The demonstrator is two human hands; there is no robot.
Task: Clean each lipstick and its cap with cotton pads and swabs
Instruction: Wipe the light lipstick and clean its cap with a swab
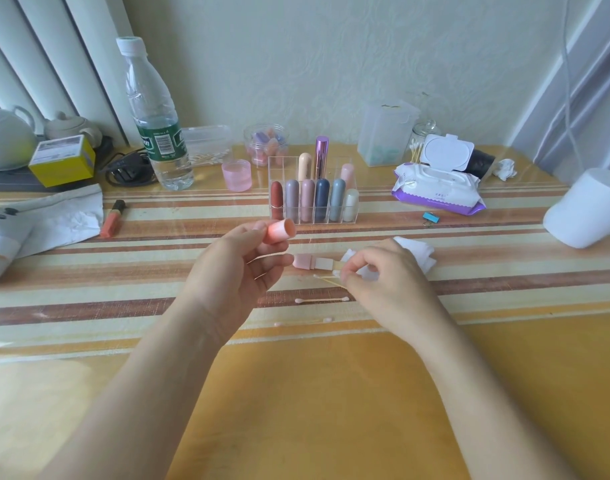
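A pale wall (331,64) stands behind our clear rack (279,168). Over the striped table (331,393), our left hand (234,268) holds a pink cap (280,231), and our right hand (383,282) pinches a swab (326,278).

The pink cap (280,231) looks like matt plastic. The organiser (312,188) is clear glossy plastic and the purple lipstick (320,157) shines like metal. The table (331,393) has a glossy smooth cover over striped woven cloth. The swabs (322,300) have wooden-looking sticks.
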